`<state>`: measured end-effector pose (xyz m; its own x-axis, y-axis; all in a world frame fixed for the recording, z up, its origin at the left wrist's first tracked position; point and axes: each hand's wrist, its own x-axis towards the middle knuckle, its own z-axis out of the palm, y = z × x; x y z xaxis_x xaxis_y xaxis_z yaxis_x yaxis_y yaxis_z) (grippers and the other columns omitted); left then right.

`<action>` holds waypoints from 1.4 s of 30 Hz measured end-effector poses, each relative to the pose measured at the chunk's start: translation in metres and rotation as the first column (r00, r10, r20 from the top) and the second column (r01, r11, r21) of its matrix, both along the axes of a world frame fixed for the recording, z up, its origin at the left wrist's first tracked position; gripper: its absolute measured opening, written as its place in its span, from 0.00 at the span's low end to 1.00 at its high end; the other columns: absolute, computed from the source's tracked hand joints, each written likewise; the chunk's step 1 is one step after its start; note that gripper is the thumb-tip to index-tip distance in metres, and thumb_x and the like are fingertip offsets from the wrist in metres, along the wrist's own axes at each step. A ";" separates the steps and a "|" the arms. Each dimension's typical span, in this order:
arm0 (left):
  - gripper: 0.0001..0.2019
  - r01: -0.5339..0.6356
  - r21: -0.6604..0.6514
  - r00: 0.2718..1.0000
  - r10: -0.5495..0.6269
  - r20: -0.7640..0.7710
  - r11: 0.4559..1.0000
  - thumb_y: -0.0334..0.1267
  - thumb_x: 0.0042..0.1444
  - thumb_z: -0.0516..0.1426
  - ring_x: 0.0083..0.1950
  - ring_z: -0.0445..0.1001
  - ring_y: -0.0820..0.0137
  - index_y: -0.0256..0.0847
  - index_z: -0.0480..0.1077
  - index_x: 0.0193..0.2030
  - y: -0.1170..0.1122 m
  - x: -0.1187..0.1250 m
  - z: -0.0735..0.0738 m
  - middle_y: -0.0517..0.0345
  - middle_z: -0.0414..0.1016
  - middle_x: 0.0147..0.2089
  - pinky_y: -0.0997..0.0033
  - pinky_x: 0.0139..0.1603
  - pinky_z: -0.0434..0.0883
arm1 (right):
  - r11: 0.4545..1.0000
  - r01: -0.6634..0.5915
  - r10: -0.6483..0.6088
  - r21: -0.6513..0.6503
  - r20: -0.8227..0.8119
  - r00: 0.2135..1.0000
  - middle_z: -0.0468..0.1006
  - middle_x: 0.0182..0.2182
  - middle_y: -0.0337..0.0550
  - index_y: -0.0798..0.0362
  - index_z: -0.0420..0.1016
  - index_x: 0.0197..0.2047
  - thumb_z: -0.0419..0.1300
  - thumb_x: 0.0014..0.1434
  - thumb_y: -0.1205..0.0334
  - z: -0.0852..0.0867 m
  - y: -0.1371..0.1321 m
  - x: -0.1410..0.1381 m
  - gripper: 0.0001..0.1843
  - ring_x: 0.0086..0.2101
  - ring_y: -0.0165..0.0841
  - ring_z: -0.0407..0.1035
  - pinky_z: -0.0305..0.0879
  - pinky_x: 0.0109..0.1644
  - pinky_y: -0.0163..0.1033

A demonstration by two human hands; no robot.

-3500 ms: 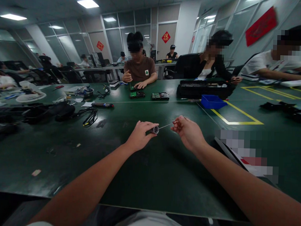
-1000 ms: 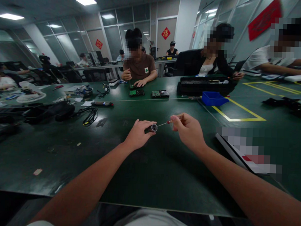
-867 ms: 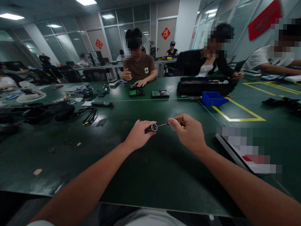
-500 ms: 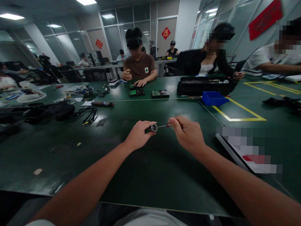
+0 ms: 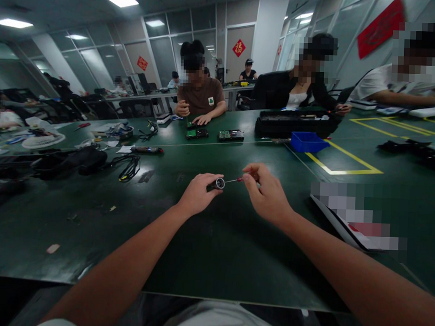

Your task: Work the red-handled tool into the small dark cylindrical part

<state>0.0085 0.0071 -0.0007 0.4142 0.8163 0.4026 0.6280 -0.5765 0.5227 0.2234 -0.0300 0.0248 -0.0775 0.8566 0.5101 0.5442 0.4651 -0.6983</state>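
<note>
My left hand (image 5: 198, 194) is closed around a small dark cylinder with a silvery end (image 5: 219, 183), held just above the green table (image 5: 207, 257). My right hand (image 5: 268, 195) pinches a thin screwdriver with a red collar (image 5: 235, 180); its metal tip points into the cylinder's end. Both hands meet near the middle of the table in front of me.
A blue bin (image 5: 306, 141) and a long black case (image 5: 293, 123) lie beyond my right hand, with yellow tape lines (image 5: 345, 171) beside them. Green circuit boards (image 5: 197, 133) sit before a seated person. Black cables (image 5: 129, 167) and bags lie left. A blurred flat item (image 5: 358, 220) rests right.
My right hand has crept closer to the left hand, so less of the screwdriver shaft shows between them. The left hand has barely moved.
</note>
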 end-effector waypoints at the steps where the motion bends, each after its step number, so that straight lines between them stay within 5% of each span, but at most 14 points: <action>1: 0.21 -0.002 0.001 1.000 0.002 -0.002 1.000 0.34 0.57 0.64 0.57 0.73 0.61 0.45 0.73 0.58 0.000 0.000 0.000 0.52 0.77 0.56 0.52 0.63 0.66 | 1.000 -0.008 0.008 -0.007 -0.055 0.998 0.79 0.35 0.45 0.50 0.70 0.47 0.54 0.66 0.54 -0.002 0.001 -0.001 0.11 0.33 0.37 0.73 0.64 0.35 0.41; 6: 0.20 -0.001 0.067 1.000 0.000 0.024 0.998 0.33 0.58 0.63 0.58 0.72 0.62 0.46 0.72 0.58 -0.003 0.000 0.006 0.52 0.77 0.56 0.49 0.66 0.62 | 0.989 -0.075 0.020 -0.124 -0.397 0.918 0.78 0.32 0.43 0.50 0.73 0.41 0.55 0.65 0.50 -0.007 0.013 0.000 0.13 0.33 0.36 0.72 0.70 0.40 0.44; 11: 0.21 -0.042 0.075 0.998 0.046 -0.046 0.996 0.34 0.59 0.62 0.61 0.69 0.61 0.50 0.70 0.60 -0.004 0.000 0.010 0.54 0.75 0.58 0.36 0.71 0.46 | 0.933 -0.189 -0.107 -0.307 -0.737 0.667 0.69 0.24 0.37 0.49 0.69 0.32 0.58 0.62 0.49 -0.012 0.032 0.007 0.13 0.24 0.31 0.66 0.73 0.37 0.45; 20: 0.21 -0.032 0.019 0.999 0.033 -0.034 0.999 0.33 0.59 0.62 0.59 0.70 0.60 0.47 0.71 0.59 -0.002 0.001 0.008 0.53 0.76 0.58 0.44 0.66 0.58 | 0.963 -0.094 -0.096 -0.252 -0.648 0.756 0.75 0.31 0.41 0.50 0.71 0.38 0.58 0.62 0.47 -0.019 0.028 0.003 0.14 0.31 0.33 0.71 0.73 0.40 0.43; 30: 0.22 -0.048 0.031 0.998 0.049 -0.038 0.998 0.33 0.57 0.63 0.55 0.71 0.60 0.47 0.72 0.59 -0.005 0.002 0.009 0.53 0.76 0.55 0.47 0.64 0.61 | 0.993 -0.025 -0.022 -0.117 -0.383 0.924 0.78 0.33 0.43 0.51 0.71 0.39 0.54 0.66 0.51 -0.008 0.014 -0.001 0.13 0.33 0.35 0.74 0.70 0.40 0.44; 42: 0.22 -0.034 0.008 0.999 0.033 0.037 0.999 0.30 0.57 0.62 0.56 0.72 0.63 0.46 0.72 0.59 -0.001 0.001 0.005 0.53 0.75 0.54 0.55 0.61 0.66 | 0.996 -0.029 -0.002 -0.088 -0.338 0.941 0.79 0.33 0.43 0.50 0.71 0.41 0.53 0.67 0.52 -0.009 0.012 -0.002 0.11 0.34 0.35 0.75 0.71 0.41 0.45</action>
